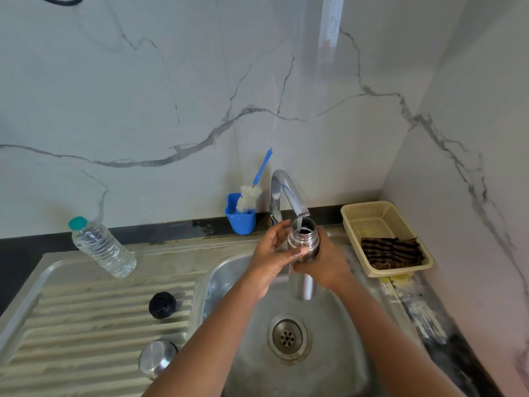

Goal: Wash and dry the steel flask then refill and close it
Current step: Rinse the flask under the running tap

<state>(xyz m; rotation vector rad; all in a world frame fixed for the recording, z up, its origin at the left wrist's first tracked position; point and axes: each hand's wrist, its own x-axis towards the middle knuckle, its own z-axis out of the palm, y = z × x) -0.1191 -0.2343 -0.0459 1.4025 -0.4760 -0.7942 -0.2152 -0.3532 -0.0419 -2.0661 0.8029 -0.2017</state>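
The steel flask (304, 239) stands upright over the sink basin (252, 356), its open mouth right under the tap spout (290, 193). Water runs from the spout into it. My right hand (329, 262) is wrapped around the flask's body from the right. My left hand (273, 250) grips its upper part from the left, thumb across the front. The flask's black inner stopper (162, 305) and its steel cap (157, 359) lie on the ribbed drainboard (86, 325) to the left.
A clear plastic water bottle (101, 247) with a teal cap stands at the drainboard's back. A blue holder (240, 217) with a white bottle brush (252, 193) sits behind the sink. A beige basket (355, 213) holding a striped cloth (392, 252) is at the right.
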